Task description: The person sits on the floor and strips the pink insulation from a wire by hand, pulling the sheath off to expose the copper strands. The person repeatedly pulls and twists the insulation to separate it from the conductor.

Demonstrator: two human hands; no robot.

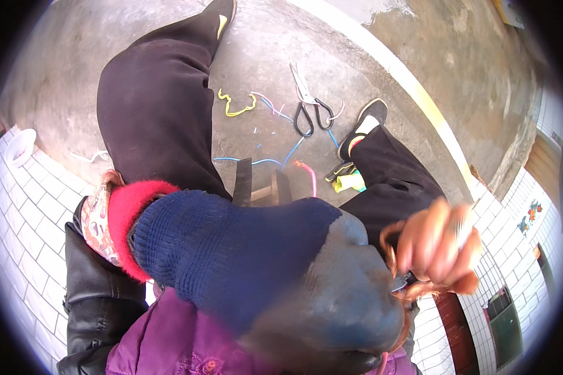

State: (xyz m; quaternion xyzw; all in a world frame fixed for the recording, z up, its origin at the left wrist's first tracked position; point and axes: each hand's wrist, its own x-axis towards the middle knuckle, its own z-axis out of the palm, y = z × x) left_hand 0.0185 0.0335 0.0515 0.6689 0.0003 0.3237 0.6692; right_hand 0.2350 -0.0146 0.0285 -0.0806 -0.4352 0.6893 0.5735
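My left hand (pixel 342 281), in a dark blue knit glove with a worn coated palm, reaches across my lap. Its fingers are curled, and what they hold is mostly hidden. Close beside it at the right, my bare right hand (pixel 441 248) is blurred, its fingers curled around a brown cord or strip (pixel 389 239). A small dark blade-like piece (pixel 399 282) shows between the two hands; which hand holds it cannot be told. A pink cord end (pixel 313 176) sticks up beyond the glove.
Black-handled scissors (pixel 309 103) lie partly open on the concrete floor (pixel 262 56). Around them are blue wire (pixel 293 150), pink strands and a yellow strip (pixel 237 113). A yellow-green wrapped item (pixel 349 182) lies by my shoe (pixel 373 117). A white bowl (pixel 21 147) stands far left.
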